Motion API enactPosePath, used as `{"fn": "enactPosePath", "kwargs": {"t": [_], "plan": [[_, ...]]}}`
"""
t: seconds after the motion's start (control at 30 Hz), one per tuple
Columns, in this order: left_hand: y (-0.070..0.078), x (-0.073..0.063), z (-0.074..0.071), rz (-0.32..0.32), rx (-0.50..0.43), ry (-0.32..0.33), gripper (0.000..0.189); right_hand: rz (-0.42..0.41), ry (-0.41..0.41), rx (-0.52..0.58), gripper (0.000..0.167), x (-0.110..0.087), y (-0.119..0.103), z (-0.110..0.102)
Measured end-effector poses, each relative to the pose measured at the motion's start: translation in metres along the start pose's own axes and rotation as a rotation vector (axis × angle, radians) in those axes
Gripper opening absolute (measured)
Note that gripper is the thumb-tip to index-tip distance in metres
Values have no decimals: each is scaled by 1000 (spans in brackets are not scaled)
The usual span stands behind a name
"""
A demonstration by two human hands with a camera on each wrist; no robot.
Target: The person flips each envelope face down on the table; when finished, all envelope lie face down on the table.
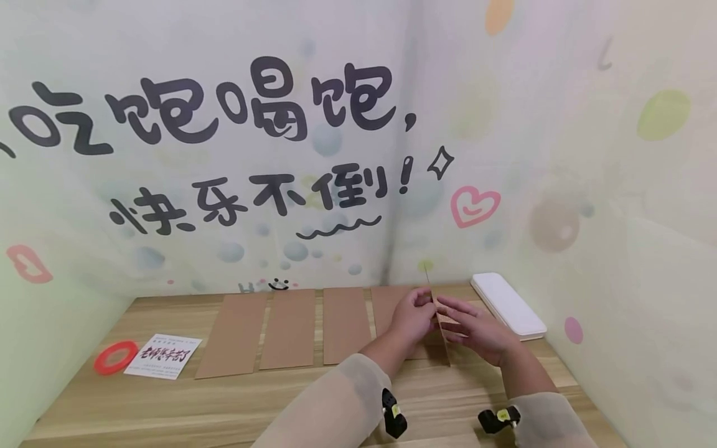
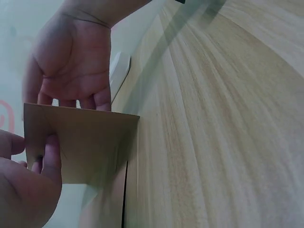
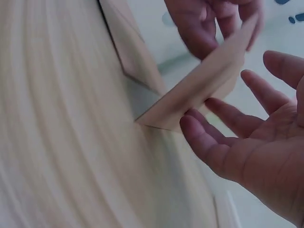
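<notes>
My left hand [image 1: 407, 320] pinches a brown kraft-paper card [image 2: 90, 137] by its edge, with the thumb and fingers on either side. The card stands on edge, its lower end right at the tabletop, and shows nearly edge-on in the head view. My right hand [image 1: 478, 330] is on the card's right side, palm toward it. In the right wrist view the fingertips [image 3: 189, 118] of that hand touch the card's face, fingers spread and thumb apart from it. Just left of the held card, another brown card [image 1: 386, 305] lies flat, partly hidden by my left hand.
Several more brown cards [image 1: 346, 323] lie flat in a row to the left. Beyond them are a white printed card [image 1: 162, 356] and a red ring [image 1: 116, 358]. A white case [image 1: 506, 305] lies at the back right, and printed walls [image 1: 280, 186] enclose the wooden table [image 1: 224, 410].
</notes>
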State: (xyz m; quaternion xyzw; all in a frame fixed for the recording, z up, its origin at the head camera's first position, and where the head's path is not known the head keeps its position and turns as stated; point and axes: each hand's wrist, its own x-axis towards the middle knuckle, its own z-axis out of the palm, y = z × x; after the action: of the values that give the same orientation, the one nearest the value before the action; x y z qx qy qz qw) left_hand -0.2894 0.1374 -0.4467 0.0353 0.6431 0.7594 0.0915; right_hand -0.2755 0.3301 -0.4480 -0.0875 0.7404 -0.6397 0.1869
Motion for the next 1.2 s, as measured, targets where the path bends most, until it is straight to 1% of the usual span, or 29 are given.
{"fn": "enactPosePath", "kwargs": {"t": [0.1,0.13,0.27,0.37,0.43,0.47,0.53,0.63,0.73,0.8,0.87,0.97,1.03,1.1,1.2], "plan": [[0,-1,0,6,-5,37,46,29,22,31,68,2,6,-5],[-1,-2,0,15,9,45,46,39,34,41,70,2,8,-6],[-5,-3,-2,34,104,73,53,85,151,110,74,3,15,-14],[-8,-5,-6,33,156,74,57,102,207,153,74,3,17,-17],[-10,-6,-9,21,175,76,57,102,206,159,75,2,17,-18],[-10,-7,-10,21,200,76,57,101,205,157,75,2,17,-19],[-11,-8,-12,10,251,62,59,98,209,152,76,2,16,-19],[-12,-9,-13,-7,296,17,62,90,232,145,76,2,14,-20],[-14,-9,-13,-34,282,-47,67,89,257,121,77,1,12,-21],[-15,-9,-14,-45,265,-73,69,93,266,95,77,2,12,-22],[-16,-8,-15,-49,252,-85,71,96,274,75,78,4,13,-21],[-17,-9,-19,-43,241,-76,71,90,289,72,77,6,13,-22],[-17,-11,-23,-25,250,-64,69,75,297,76,77,6,12,-21],[-14,-13,-32,6,277,-56,65,51,305,81,75,5,9,-20],[-5,-17,-54,62,338,-51,60,0,314,61,73,3,3,-13]]}}
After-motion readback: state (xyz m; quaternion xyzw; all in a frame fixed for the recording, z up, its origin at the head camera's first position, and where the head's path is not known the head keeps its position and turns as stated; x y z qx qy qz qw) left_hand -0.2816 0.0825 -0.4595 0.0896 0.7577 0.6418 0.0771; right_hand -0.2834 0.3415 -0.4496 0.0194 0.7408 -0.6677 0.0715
